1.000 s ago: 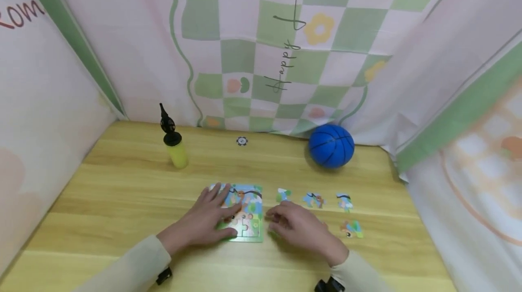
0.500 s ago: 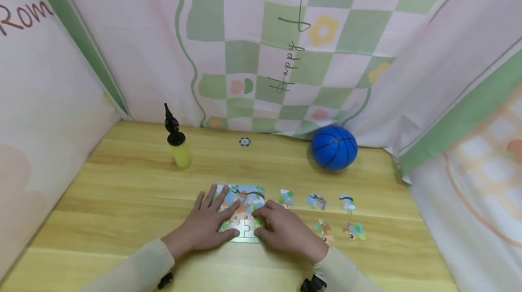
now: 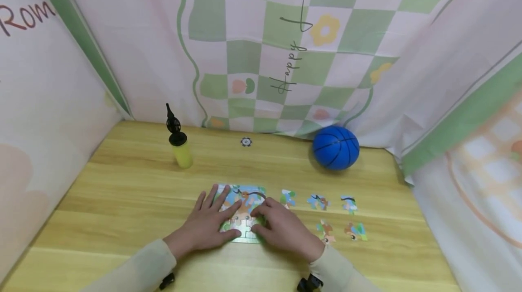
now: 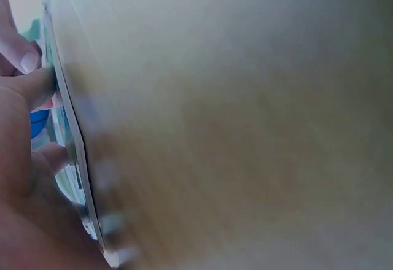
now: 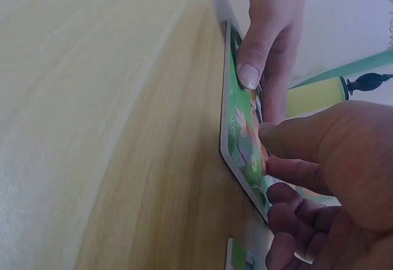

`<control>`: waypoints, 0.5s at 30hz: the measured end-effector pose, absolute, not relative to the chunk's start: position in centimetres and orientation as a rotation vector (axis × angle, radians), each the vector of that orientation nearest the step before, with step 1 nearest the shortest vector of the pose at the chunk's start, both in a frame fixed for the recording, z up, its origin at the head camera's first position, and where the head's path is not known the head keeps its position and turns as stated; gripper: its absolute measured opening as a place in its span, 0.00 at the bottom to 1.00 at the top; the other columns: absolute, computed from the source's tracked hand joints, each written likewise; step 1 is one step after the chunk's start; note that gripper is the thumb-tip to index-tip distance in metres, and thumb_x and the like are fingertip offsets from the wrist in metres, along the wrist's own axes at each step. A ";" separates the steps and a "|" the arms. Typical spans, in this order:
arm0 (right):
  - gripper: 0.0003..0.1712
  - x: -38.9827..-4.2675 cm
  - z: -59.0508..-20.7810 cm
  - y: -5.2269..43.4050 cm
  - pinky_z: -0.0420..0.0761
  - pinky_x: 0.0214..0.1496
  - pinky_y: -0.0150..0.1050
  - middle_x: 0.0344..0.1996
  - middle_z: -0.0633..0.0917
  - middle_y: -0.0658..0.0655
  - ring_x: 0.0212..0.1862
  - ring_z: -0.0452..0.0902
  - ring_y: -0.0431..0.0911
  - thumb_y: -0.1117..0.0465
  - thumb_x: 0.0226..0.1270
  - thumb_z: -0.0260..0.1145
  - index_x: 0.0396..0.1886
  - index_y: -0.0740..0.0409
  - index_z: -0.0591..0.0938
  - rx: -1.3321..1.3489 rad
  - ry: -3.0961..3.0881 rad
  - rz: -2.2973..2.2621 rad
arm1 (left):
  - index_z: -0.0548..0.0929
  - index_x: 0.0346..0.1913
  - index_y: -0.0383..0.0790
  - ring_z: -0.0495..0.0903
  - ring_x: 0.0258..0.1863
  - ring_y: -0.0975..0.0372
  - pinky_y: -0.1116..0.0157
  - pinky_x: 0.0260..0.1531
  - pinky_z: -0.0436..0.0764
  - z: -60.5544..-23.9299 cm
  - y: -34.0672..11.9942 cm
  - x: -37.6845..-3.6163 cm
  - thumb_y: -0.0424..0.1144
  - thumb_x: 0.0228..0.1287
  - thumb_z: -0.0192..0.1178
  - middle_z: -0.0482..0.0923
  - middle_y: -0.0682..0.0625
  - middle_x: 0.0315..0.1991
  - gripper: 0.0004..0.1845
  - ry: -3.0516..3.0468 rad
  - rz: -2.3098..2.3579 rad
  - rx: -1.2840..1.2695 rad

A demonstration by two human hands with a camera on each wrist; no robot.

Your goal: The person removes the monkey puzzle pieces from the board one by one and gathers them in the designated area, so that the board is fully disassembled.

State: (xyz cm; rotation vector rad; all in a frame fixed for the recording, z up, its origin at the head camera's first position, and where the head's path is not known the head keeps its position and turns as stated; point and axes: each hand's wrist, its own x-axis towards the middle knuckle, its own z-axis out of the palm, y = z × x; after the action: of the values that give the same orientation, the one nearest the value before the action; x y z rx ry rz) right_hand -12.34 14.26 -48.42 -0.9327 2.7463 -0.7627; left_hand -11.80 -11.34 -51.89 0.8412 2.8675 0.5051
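Green-bordered and printed with a cartoon scene, the puzzle board [image 3: 244,217] lies flat on the wooden table [image 3: 122,201], near its front edge and about midway across. The left hand [image 3: 208,224] rests on the board's left side with its fingers spread and nearly straight, the thumb lying along the front edge; it grips nothing. The right hand [image 3: 283,228] lies on the board's right side, fingers bent at the knuckles with the tips pressing on the picture surface; the right wrist view shows the fingertips [image 5: 270,135] touching the board's face [image 5: 242,135], with no piece visible between them.

Just right of the board, five loose puzzle pieces lie flat on the table: three in a back row [image 3: 287,197] [image 3: 318,201] [image 3: 349,204] and two nearer the front [image 3: 325,231] [image 3: 355,231], all apart from one another.

Farther back, a yellow hand pump [image 3: 179,144] with a black top stands upright to the left, a small round token [image 3: 246,142] lies near the middle, and a blue ball [image 3: 336,147] sits to the right against the checked cloth backdrop [image 3: 285,47].
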 end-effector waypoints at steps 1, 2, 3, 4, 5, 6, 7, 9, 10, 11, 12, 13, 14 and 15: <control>0.14 -12.3 -48.4 14.3 0.76 0.35 0.32 0.39 0.77 0.46 0.33 0.70 0.37 0.53 0.69 0.71 0.51 0.52 0.84 -0.920 2.730 -0.798 | 0.62 0.79 0.57 0.33 0.78 0.39 0.36 0.71 0.37 -51.9 -11.3 -11.8 0.72 0.69 0.47 0.39 0.40 0.81 0.41 2.866 0.511 0.844; 0.13 -12.3 -48.4 14.3 0.77 0.36 0.33 0.39 0.78 0.46 0.34 0.71 0.37 0.54 0.70 0.71 0.50 0.51 0.83 -0.907 2.713 -0.837 | 0.62 0.79 0.57 0.33 0.78 0.39 0.36 0.71 0.37 -51.8 -11.3 -11.8 0.72 0.69 0.48 0.40 0.39 0.81 0.41 2.865 0.517 0.846; 0.11 -12.4 -48.4 14.3 0.77 0.36 0.33 0.39 0.78 0.45 0.34 0.72 0.37 0.55 0.71 0.70 0.49 0.50 0.82 -0.894 2.696 -0.875 | 0.62 0.79 0.57 0.33 0.78 0.39 0.36 0.71 0.36 -51.7 -11.3 -11.7 0.72 0.69 0.48 0.39 0.39 0.81 0.41 2.861 0.516 0.842; 0.09 -12.4 -48.4 14.3 0.78 0.37 0.34 0.38 0.78 0.44 0.35 0.73 0.38 0.57 0.71 0.70 0.47 0.49 0.81 -0.874 2.677 -0.917 | 0.62 0.79 0.57 0.33 0.78 0.39 0.36 0.71 0.36 -51.6 -11.3 -11.7 0.72 0.69 0.48 0.39 0.40 0.81 0.41 2.857 0.515 0.834; 0.07 -12.4 -48.3 14.4 0.78 0.37 0.34 0.37 0.79 0.43 0.35 0.74 0.38 0.57 0.72 0.68 0.46 0.48 0.81 -0.853 2.655 -0.958 | 0.62 0.79 0.58 0.32 0.78 0.40 0.37 0.71 0.36 -51.5 -11.3 -11.7 0.72 0.69 0.47 0.38 0.40 0.81 0.41 2.854 0.506 0.828; 0.05 -12.5 -48.2 14.4 0.79 0.37 0.34 0.37 0.80 0.43 0.35 0.75 0.38 0.58 0.73 0.67 0.46 0.47 0.81 -0.832 2.627 -1.002 | 0.61 0.79 0.58 0.32 0.78 0.40 0.37 0.71 0.35 -51.6 -11.3 -11.8 0.73 0.69 0.47 0.38 0.41 0.82 0.41 2.855 0.505 0.823; 0.05 -12.5 -48.1 14.4 0.80 0.37 0.35 0.36 0.81 0.42 0.35 0.76 0.38 0.59 0.74 0.67 0.45 0.47 0.81 -0.810 2.597 -1.051 | 0.61 0.79 0.59 0.31 0.78 0.41 0.38 0.71 0.35 -51.5 -11.3 -11.7 0.73 0.69 0.46 0.37 0.41 0.82 0.41 2.853 0.493 0.814; 0.04 -12.5 -47.7 14.7 0.81 0.37 0.36 0.36 0.83 0.41 0.35 0.78 0.39 0.59 0.75 0.65 0.45 0.47 0.82 -0.764 2.546 -1.135 | 0.60 0.80 0.60 0.30 0.78 0.42 0.38 0.71 0.34 -51.4 -11.3 -11.7 0.73 0.69 0.46 0.36 0.42 0.82 0.41 2.845 0.479 0.798; 0.04 -12.4 -47.5 15.0 0.81 0.37 0.36 0.35 0.83 0.42 0.34 0.78 0.40 0.58 0.75 0.65 0.45 0.47 0.83 -0.735 2.521 -1.176 | 0.59 0.80 0.60 0.30 0.78 0.42 0.38 0.71 0.34 -51.3 -11.3 -11.7 0.73 0.69 0.46 0.36 0.42 0.82 0.41 2.844 0.476 0.797; 0.04 -12.3 -47.2 15.4 0.80 0.36 0.36 0.35 0.84 0.42 0.34 0.78 0.41 0.57 0.75 0.66 0.46 0.47 0.83 -0.719 2.504 -1.206 | 0.59 0.80 0.59 0.30 0.78 0.42 0.38 0.71 0.34 -51.3 -11.3 -11.7 0.73 0.69 0.46 0.36 0.42 0.82 0.41 2.842 0.475 0.798; 0.05 -12.1 -47.0 15.9 0.81 0.35 0.37 0.35 0.84 0.43 0.34 0.78 0.42 0.56 0.75 0.66 0.46 0.48 0.83 -0.709 2.487 -1.234 | 0.59 0.80 0.59 0.30 0.78 0.42 0.38 0.71 0.34 -51.3 -11.3 -11.7 0.73 0.69 0.46 0.36 0.42 0.82 0.41 2.841 0.475 0.800; 0.06 -12.0 -46.8 16.6 0.80 0.35 0.37 0.35 0.84 0.44 0.34 0.78 0.43 0.55 0.74 0.67 0.46 0.48 0.83 -0.701 2.477 -1.253 | 0.60 0.80 0.58 0.30 0.78 0.42 0.38 0.71 0.34 -51.0 -11.3 -11.6 0.72 0.70 0.47 0.37 0.42 0.82 0.41 2.835 0.469 0.802; 0.07 -11.7 -46.6 17.4 0.80 0.34 0.36 0.35 0.84 0.44 0.34 0.77 0.43 0.54 0.74 0.67 0.46 0.48 0.83 -0.693 2.466 -1.263 | 0.60 0.80 0.58 0.31 0.78 0.41 0.38 0.71 0.35 -50.9 -11.3 -11.6 0.72 0.70 0.47 0.37 0.42 0.82 0.41 2.834 0.466 0.807; 0.08 -11.4 -46.5 18.4 0.80 0.34 0.37 0.35 0.83 0.45 0.33 0.76 0.43 0.53 0.73 0.67 0.46 0.49 0.84 -0.701 2.456 -1.267 | 0.60 0.80 0.58 0.31 0.78 0.41 0.38 0.71 0.35 -50.9 -11.3 -11.6 0.72 0.70 0.47 0.37 0.42 0.82 0.41 2.834 0.464 0.809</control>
State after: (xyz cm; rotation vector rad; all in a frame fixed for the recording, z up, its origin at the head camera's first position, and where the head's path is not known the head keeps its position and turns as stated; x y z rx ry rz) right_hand -11.43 18.41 -46.49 -0.7015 2.4560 -1.2667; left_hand -11.63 -11.32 -50.90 0.8093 2.8336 0.4636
